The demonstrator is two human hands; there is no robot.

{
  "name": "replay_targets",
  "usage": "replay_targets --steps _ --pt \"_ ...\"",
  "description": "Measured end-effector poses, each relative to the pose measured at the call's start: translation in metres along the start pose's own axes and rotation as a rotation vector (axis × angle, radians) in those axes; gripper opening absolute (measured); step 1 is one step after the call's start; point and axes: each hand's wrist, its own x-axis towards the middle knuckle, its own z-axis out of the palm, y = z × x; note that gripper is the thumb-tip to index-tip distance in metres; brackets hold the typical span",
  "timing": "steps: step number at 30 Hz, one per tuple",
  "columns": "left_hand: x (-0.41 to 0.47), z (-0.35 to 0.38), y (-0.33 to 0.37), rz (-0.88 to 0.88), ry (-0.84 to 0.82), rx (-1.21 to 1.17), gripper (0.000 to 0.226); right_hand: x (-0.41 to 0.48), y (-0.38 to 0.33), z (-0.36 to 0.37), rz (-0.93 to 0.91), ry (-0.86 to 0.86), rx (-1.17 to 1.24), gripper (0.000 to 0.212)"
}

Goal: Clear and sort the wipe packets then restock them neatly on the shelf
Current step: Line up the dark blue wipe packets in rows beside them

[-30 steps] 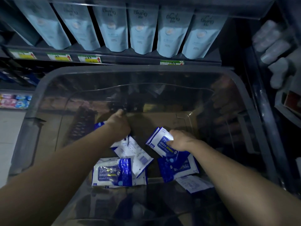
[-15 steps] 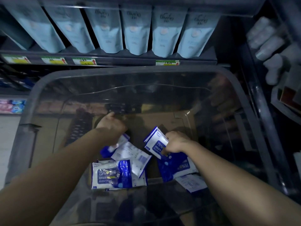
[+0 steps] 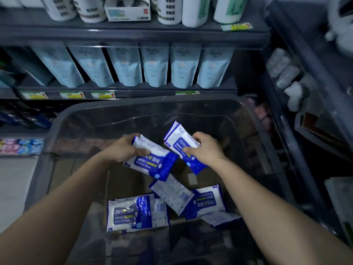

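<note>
Both hands are up inside a clear bin [image 3: 152,101], each holding wipe packets. The left hand [image 3: 124,150] has its fingers wrapped round the left stack [image 3: 152,161], which looks like two flat packets, tilted with the blue end down to the right. The right hand [image 3: 205,150] pinches the right stack [image 3: 179,142], thumb on the face and fingers behind. At least two packets are there, edges fanned at the far end. The two stacks are close together but apart, lifted above the bin floor.

The packets are soft flat pouches, white at one end and glossy deep blue at the other, with a blue label panel. Print reads "75%", "Alcohol Wipes" and the characters 酒精, with a small yellow strip under that. The loose packets [image 3: 131,213] lie on the bin floor, near side, below the hands. Some are face up, one shows a white back with small print too fine to read, and several overlap.

Beyond the bin is a grey shelf [image 3: 133,89] holding a row of pale blue pouches [image 3: 154,67]. Their top wording is too blurred to read. Price tags [image 3: 103,95] on the shelf edge are yellow with red arrows, figures unreadable.
</note>
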Motion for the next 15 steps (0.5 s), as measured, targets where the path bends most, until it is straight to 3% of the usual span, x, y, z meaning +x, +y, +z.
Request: replay_targets --steps 2,4,7,12,15 --pt "-0.007 0.004 0.006 0.039 -0.023 -0.073 0.061 -0.015 -0.005 -0.016 -0.039 0.109 0.076 0.023" --pt "-0.015 0.015 0.016 0.077 -0.033 -0.199 0.046 -0.034 -0.011 -0.029 -0.067 0.223 0.193 0.021" --pt "-0.029 0.033 0.037 0.135 -0.079 -0.344 0.045 -0.065 -0.018 -0.049 -0.079 0.372 0.308 0.017" --pt "-0.053 0.067 0.067 0.206 -0.148 -0.377 0.025 -0.13 -0.025 -0.076 -0.099 0.555 0.377 0.008" --pt "-0.071 0.092 0.082 0.248 -0.231 -0.371 0.025 -0.176 -0.022 -0.091 -0.081 0.653 0.412 0.01"
